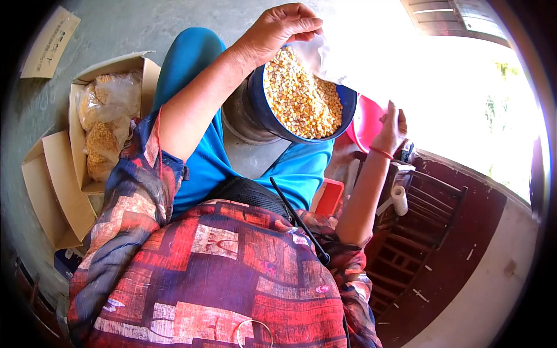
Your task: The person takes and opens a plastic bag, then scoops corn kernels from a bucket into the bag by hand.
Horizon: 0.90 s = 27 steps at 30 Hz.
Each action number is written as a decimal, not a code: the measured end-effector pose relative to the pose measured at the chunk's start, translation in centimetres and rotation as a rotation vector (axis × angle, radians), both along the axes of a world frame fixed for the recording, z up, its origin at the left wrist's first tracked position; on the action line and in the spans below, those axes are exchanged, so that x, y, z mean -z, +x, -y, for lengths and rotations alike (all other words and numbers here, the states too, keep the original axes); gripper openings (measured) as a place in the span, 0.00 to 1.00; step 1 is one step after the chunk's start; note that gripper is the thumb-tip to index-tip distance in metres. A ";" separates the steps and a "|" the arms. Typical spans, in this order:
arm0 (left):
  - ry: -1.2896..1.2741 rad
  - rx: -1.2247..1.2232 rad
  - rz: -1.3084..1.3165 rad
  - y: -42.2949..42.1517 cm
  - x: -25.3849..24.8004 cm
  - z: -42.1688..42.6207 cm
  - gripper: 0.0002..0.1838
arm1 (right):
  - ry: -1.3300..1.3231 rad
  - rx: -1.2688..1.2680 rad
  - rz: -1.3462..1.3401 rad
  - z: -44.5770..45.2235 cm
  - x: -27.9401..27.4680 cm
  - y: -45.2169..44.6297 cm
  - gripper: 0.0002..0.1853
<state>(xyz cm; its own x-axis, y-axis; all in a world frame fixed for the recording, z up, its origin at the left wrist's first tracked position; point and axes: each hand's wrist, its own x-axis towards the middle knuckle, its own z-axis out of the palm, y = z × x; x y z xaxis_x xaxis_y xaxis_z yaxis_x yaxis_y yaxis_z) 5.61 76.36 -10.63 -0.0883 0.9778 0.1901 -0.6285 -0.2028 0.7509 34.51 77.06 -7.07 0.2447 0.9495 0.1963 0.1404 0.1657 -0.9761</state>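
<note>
Because it is well filled, the blue tub (256,104) in the upper middle of the frame should be heavy for us to shift; its wall looks stiff, so we would take it at opposite sides of the rim. Just right of it, the pink basin (366,119) looks thin and light, best held by its edge. Over the tub hangs a clear plastic bag (325,61), which we judge limp and slippery, safest gripped by a bunched edge. Of our hands, the left hand (285,24), at top centre, has thumb and fingers together, pinching that bag; the right hand (393,129), right of centre, has curled fingers, and in the glare we cannot tell whether they pinch anything. Smallest, the corn kernels (301,98) look hard and loose, easier scooped than picked.
</note>
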 end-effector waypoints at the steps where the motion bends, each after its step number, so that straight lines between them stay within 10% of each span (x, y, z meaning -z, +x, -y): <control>1: 0.022 0.017 -0.090 -0.2 0.4 -0.3 0.03 | -0.011 0.023 0.053 -0.4 -0.7 0.5 0.12; 6: 0.130 -0.282 -0.756 1.0 0.4 0.3 0.22 | -0.062 0.038 0.078 0.0 -4.5 -1.6 0.04; 10: 0.288 -0.310 -0.719 2.2 -1.9 1.3 0.36 | -0.054 -0.251 0.124 0.1 -3.9 -5.8 0.04; 16: 0.342 -0.455 -1.132 2.8 -0.3 0.7 0.12 | 0.006 -0.454 0.238 0.0 -3.5 -10.7 0.04; 22: 0.012 -0.429 -0.410 0.6 0.9 -1.7 0.06 | 0.162 -0.314 1.216 -2.3 -2.0 -8.3 0.07; 24: -0.067 -0.138 0.118 -0.3 1.1 -2.0 0.12 | 0.204 -0.297 1.134 -3.5 -0.5 -6.4 0.06; 27: -0.237 0.014 0.231 -0.8 -1.1 -0.5 0.13 | 0.313 -0.200 1.132 -5.4 0.3 -3.8 0.06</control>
